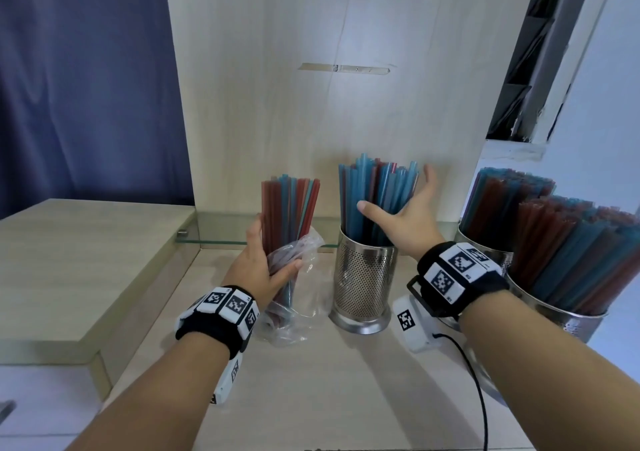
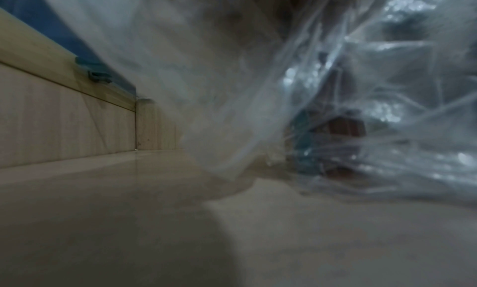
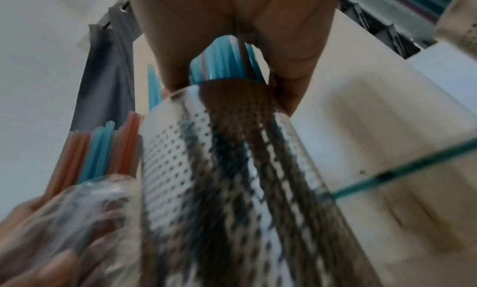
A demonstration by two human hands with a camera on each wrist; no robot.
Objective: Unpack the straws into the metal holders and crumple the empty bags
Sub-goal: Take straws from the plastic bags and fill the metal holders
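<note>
worktop (image 1: 346,398): pale wood, carrying everything; a glass shelf (image 1: 214,232) runs along its back edge
full holders (image 1: 554,298): two at the right edge, packed with straws, apparently finished
middle holder (image 1: 363,288): perforated metal, standing mid-worktop near the back; blue straws (image 1: 377,197) upright inside, likely just loaded
bagged straws (image 1: 291,208): just left of the middle holder, upright, tops clear of the clear bag (image 1: 298,305); seemingly readied for lifting out
right hand (image 1: 405,222): fingers spread wide, palm against the blue straws, holding nothing; probably steadying them
left hand (image 1: 263,263): wrapped round the bagged bundle low down, keeping it upright
</note>
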